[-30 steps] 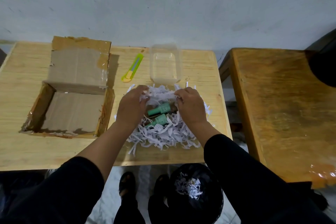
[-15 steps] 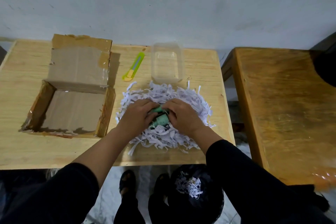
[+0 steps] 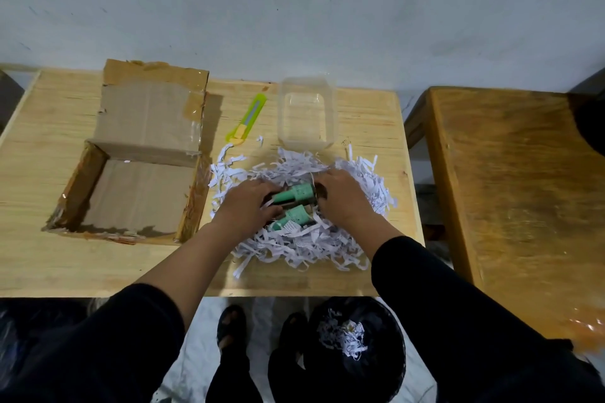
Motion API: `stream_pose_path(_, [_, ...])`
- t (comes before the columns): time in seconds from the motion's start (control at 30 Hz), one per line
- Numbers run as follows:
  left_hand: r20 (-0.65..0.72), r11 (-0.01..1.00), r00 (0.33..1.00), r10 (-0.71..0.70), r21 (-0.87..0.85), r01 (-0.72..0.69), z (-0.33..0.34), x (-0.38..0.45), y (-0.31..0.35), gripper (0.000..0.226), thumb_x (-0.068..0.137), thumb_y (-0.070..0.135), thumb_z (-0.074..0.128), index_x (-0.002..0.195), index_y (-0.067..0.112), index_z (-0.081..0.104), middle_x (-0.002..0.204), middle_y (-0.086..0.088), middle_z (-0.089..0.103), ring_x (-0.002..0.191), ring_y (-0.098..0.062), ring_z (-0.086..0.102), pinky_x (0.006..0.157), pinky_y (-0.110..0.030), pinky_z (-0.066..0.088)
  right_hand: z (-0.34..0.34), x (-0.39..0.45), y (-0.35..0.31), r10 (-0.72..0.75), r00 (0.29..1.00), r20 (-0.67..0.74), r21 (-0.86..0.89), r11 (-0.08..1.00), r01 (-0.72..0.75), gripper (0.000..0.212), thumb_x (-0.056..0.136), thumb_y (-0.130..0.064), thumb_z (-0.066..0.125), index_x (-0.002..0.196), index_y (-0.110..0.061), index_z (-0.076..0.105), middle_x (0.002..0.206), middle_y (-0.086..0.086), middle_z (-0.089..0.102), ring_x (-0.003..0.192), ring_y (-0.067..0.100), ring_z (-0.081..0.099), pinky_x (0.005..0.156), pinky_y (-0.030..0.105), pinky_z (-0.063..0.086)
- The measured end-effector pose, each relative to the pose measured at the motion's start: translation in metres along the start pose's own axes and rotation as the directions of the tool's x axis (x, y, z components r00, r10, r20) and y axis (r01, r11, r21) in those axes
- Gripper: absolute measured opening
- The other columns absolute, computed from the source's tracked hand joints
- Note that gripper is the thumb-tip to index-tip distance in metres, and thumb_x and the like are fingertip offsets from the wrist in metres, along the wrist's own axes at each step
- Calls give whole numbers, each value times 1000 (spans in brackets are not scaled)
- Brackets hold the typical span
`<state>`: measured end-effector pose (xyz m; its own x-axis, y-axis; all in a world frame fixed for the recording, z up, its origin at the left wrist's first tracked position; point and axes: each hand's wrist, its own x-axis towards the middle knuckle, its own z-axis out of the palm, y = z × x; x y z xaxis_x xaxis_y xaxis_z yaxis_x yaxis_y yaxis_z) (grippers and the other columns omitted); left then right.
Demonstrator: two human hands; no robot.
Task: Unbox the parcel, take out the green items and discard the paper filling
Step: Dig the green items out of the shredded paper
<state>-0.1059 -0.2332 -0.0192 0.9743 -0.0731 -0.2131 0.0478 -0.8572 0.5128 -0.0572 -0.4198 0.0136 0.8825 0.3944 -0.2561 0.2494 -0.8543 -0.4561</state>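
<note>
A black bin [image 3: 357, 350] holding some shreds stands below the tabletop [image 3: 49, 258], where left hand [image 3: 244, 208] and right hand [image 3: 343, 196], fingers curled against two green tubes [image 3: 294, 195] amid shredded paper [image 3: 294, 245], lie before an open cardboard box [image 3: 137, 186], a utility knife [image 3: 247, 119] and a clear container [image 3: 307, 114].

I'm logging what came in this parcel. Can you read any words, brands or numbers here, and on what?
No text is readable.
Green items: dark marks, too blurred to read.
Paper filling: printed specks, too small.
Cardboard box, utility knife, plastic container: no text visible.
</note>
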Motion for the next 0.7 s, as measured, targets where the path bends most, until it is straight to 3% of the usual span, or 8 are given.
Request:
stream_pose_path(0.07, [-19,1000,1000,-3,-8,3,1,-1,0,43,81,32,66,121,22,56,115,-6,62,105,-25,54,82,-32,42,-3,-1,-5,20,991,-134,89,996,-8,38,82,3,50,118,-5,59,117,17,56,111,32,51,91,38,45])
stream_pose_path(0.13, [-35,1000,999,-13,-17,12,1,-2,1,44,80,31,67,122,22,56,113,-8,61,104,-26,54,81,-32,41,-6,-5,-12,-59,944,-325,114,988,101,37,77,9,47,110,2,61,110,21,58,105,35,53,88,36,45])
stream_pose_path(0.2, [-40,1000,999,-18,-22,17,2,-4,2,46,80,30,68,123,21,56,109,-10,61,102,-28,54,79,-31,39,-7,-9,-20,-188,911,-367,113,963,245,34,72,10,46,100,3,64,98,22,62,94,35,58,81,29,45])
stream_pose_path(0.27, [-38,1000,999,-5,-10,5,2,-5,2,47,79,29,68,124,21,55,105,-13,61,99,-30,54,74,-29,35,-4,-12,-28,-282,932,-226,145,937,319,35,75,9,46,102,0,66,99,19,66,93,31,60,83,26,44])
stream_pose_path(0.37, [-32,1000,999,12,-25,-13,2,-5,3,43,79,24,68,121,22,58,105,-11,65,97,-30,54,71,-28,32,4,-13,-25,-295,955,-14,153,944,294,42,77,7,48,115,-5,63,111,17,66,104,30,58,89,28,41])
stream_pose_path(0.57, [-26,998,999,-44,-38,43,4,-5,1,45,80,26,67,124,22,55,108,-15,63,102,-31,53,78,-32,38,5,-11,-1,-118,989,87,33,993,115,54,82,-6,54,134,-18,47,138,8,50,127,26,44,104,34,35])
stream_pose_path(0.7, [-67,990,994,-88,-115,80,3,-8,6,42,81,16,66,122,16,56,114,-18,60,107,-34,50,85,-35,40,2,-7,9,-20,995,101,-3,1000,21,48,85,-12,57,132,-15,49,125,14,54,113,32,51,92,34,41])
